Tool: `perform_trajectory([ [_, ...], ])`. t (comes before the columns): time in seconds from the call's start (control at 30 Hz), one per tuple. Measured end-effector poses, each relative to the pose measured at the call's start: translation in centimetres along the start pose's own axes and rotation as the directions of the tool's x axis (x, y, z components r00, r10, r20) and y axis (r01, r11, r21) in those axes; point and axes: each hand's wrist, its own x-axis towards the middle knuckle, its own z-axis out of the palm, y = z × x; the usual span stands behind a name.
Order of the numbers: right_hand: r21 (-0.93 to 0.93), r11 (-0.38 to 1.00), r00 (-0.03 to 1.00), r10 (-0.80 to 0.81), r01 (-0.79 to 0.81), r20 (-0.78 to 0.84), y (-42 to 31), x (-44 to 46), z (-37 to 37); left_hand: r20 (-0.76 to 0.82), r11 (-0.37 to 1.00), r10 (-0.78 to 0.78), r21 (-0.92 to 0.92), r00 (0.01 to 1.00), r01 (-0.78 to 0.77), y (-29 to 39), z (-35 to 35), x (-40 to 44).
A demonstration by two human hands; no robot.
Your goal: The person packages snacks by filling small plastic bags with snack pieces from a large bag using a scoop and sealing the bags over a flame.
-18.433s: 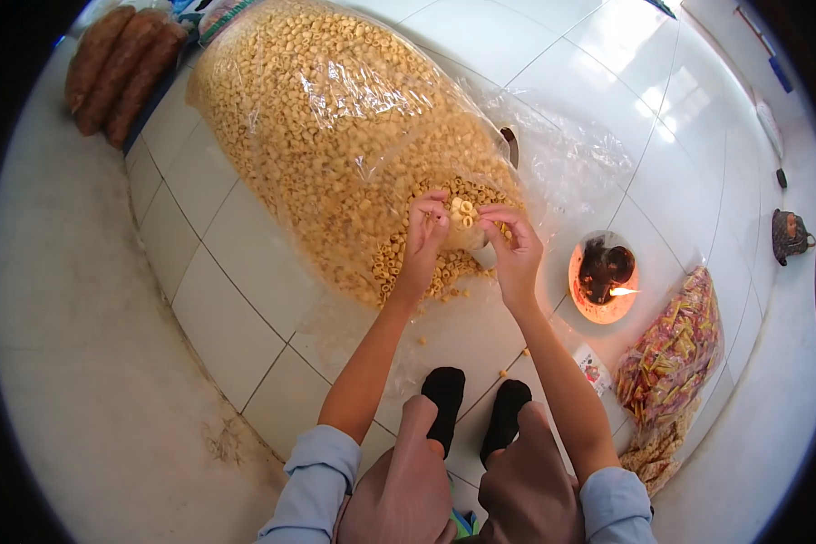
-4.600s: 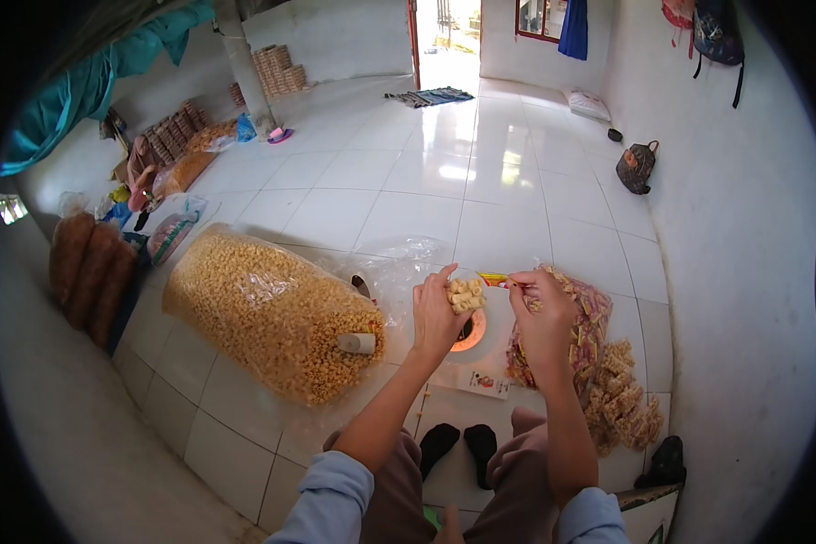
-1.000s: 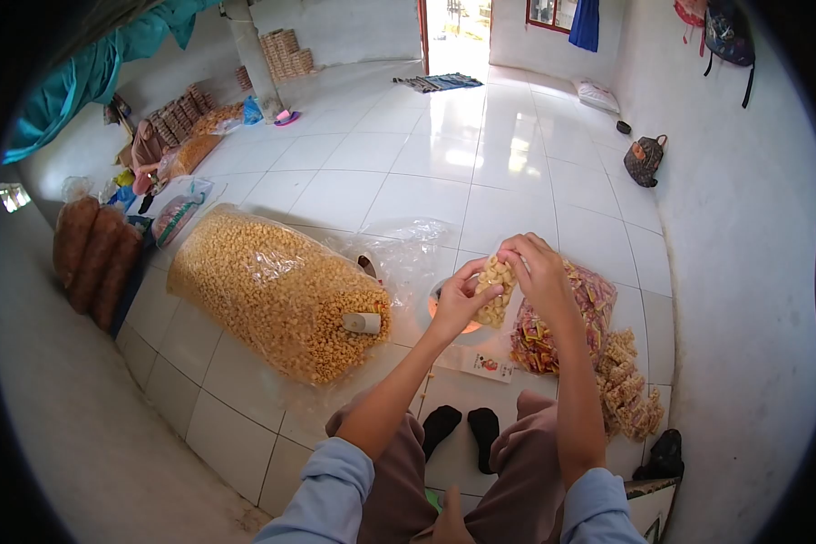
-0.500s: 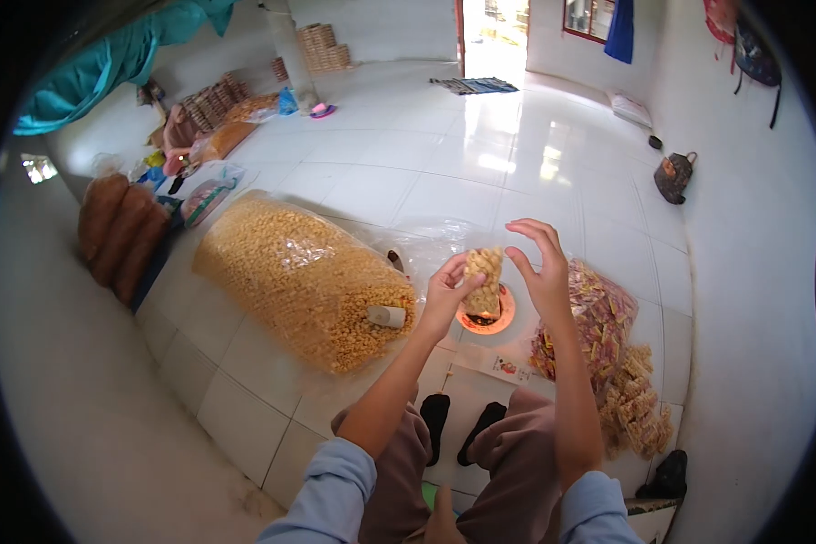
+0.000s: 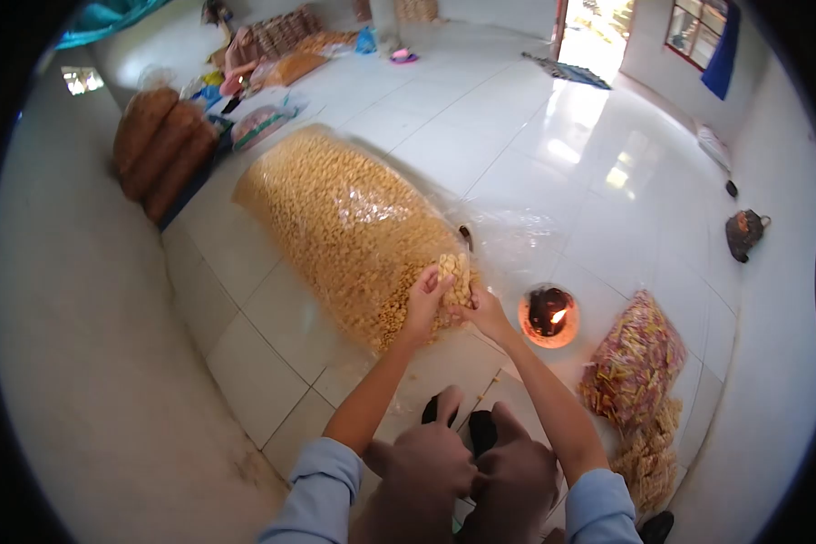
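My left hand [image 5: 423,306] grips a small clear packet of yellow puffed snacks [image 5: 455,272] from its left side. Closed on the packet's lower right side is my right hand [image 5: 486,317], its fingertips pinching the plastic. Behind both hands lies a large clear sack of the same snacks [image 5: 344,208], its open end close to the packet. To the right of my right hand, a small flame [image 5: 559,317] burns on an orange-rimmed plate [image 5: 550,341] on the floor.
A bag of small colourful sachets [image 5: 639,363] lies right of the plate, with filled packets [image 5: 651,453] below it. Tall brown sacks [image 5: 163,150] lean at the left wall. Another person [image 5: 240,59] sits far back left. A dark bag [image 5: 745,236] sits by the right wall.
Both hands have moved left with the packet, from near the plate to the sack's open end. My right hand, apart and open before, now grips the packet. The view has shifted.
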Motion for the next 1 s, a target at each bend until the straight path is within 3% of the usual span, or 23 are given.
perform_trajectory([
  [0.07,-0.219,0.966,0.985,0.155,-0.135,0.076,-0.8,0.1,1.3,-0.137,0.999,-0.028,0.015,0.99,0.03,-3.0,-2.8,0.5],
  [0.1,-0.209,0.965,0.978,0.184,-0.161,0.096,1.1,0.9,2.3,-0.166,0.998,-0.053,0.01,0.985,0.055,-4.5,-4.4,0.9],
  [0.17,0.15,0.96,0.955,0.259,-0.238,-0.142,5.0,1.9,4.1,-0.329,0.974,-0.181,0.072,0.927,0.215,-7.5,-7.1,1.5],
  [0.2,0.157,0.95,0.948,0.291,-0.271,-0.13,6.4,2.5,4.4,-0.347,0.968,-0.208,0.061,0.914,0.243,-8.8,-7.8,1.7],
  [0.27,0.338,0.914,0.946,0.289,-0.226,-0.149,8.6,4.2,4.4,-0.356,0.994,-0.104,-0.011,0.928,0.108,-11.0,-8.3,2.1],
  [0.43,0.225,0.909,0.919,0.38,-0.351,-0.1,12.2,6.1,4.2,-0.423,0.969,-0.189,0.069,0.886,0.239,-13.3,-10.0,2.7],
  [0.5,0.265,0.87,0.886,0.453,-0.416,-0.094,12.8,6.5,4.3,-0.439,0.948,-0.235,0.093,0.867,0.304,-13.9,-10.4,3.0],
  [0.57,0.334,0.835,0.865,0.492,-0.437,-0.099,13.1,6.7,4.6,-0.474,0.968,-0.228,-0.014,0.851,0.252,-14.6,-10.6,3.5],
  [0.67,0.428,0.791,0.835,0.534,-0.438,-0.134,13.2,7.0,5.5,-0.52,0.949,-0.235,0.06,0.822,0.309,-14.9,-10.8,3.9],
  [0.73,0.453,0.783,0.824,0.543,-0.426,-0.163,12.4,7.1,5.8,-0.564,0.945,-0.261,0.017,0.783,0.327,-15.0,-10.2,4.0],
  [0.8,0.544,0.651,0.741,0.667,-0.529,-0.077,11.7,6.9,5.8,-0.607,0.938,-0.291,-0.028,0.74,0.345,-15.1,-10.2,4.0],
  [0.87,0.512,0.658,0.737,0.672,-0.552,-0.069,11.4,6.9,5.6,-0.568,0.91,-0.396,-0.136,0.722,0.392,-15.3,-10.5,4.0],
  [0.93,0.476,0.666,0.734,0.676,-0.574,-0.061,11.8,6.6,5.6,-0.534,0.934,-0.349,-0.133,0.77,0.331,-15.1,-10.9,3.7],
  [1.0,0.375,0.849,0.893,0.438,-0.373,-0.101,12.6,5.6,5.7,-0.498,0.955,-0.296,-0.135,0.815,0.264,-14.2,-11.0,3.7],
])
